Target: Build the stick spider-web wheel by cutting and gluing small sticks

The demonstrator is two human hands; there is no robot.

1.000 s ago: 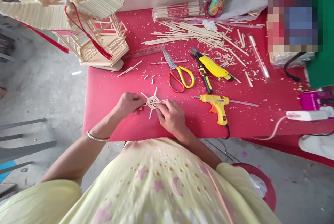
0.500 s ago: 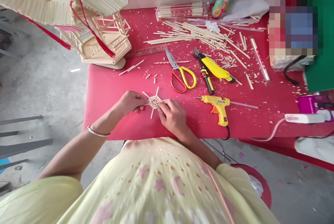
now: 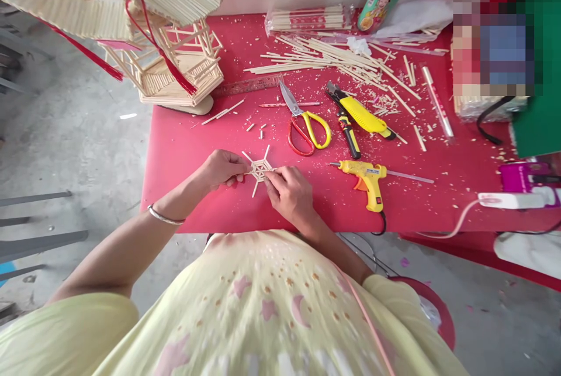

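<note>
Between my hands is a small web-shaped frame point(image 3: 261, 169) of thin wooden sticks, with spokes radiating from a hexagonal middle. My left hand point(image 3: 224, 168) pinches it at its left side, fingers closed. On the other side my right hand point(image 3: 290, 190) grips the right edge between thumb and fingers, covering part of a spoke. Beyond them lie a few short stick pieces point(image 3: 262, 134) and a pair of scissors point(image 3: 310, 127) with one red and one yellow handle. A yellow hot glue gun point(image 3: 366, 180) rests to the right of my right hand, a glue stick in its back.
A stick-built pavilion model point(image 3: 179, 78) with red tassels stands at the back left. Loose sticks point(image 3: 324, 57) and shavings lie across the back of the red table point(image 3: 175, 142). A yellow utility knife point(image 3: 366, 116) and pliers point(image 3: 349, 136) lie right of the scissors.
The view has shifted slightly. The stick frame is tilted or turned a little between my fingers; both hands keep their hold.
</note>
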